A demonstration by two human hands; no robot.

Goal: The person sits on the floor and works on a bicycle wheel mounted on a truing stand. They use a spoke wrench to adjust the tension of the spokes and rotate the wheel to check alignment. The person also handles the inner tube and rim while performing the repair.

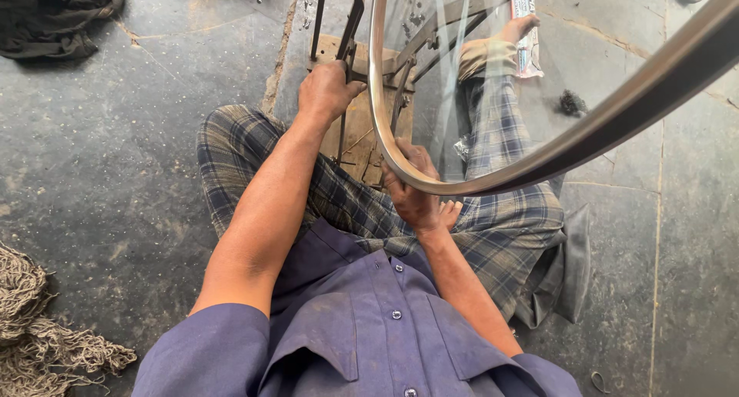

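Gripping the shiny silver metal bicycle wheel rim [493, 183] at its lower curve, right hand [412, 193] has fingers closed round it; left hand [327, 91] clasps the dark metal stand frame [350, 28]. Rim hangs over the lap, looks stiff, light, slick; best held at the edge

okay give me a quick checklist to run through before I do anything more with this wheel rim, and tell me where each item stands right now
1. Right hand gripping the wheel rim at its low edge: ok.
2. Left hand steadying the metal stand: ok.
3. Spokes in place: blurred, cannot tell.
4. Wooden block under the stand: ok.
5. Rim seated in the stand: cannot tell.
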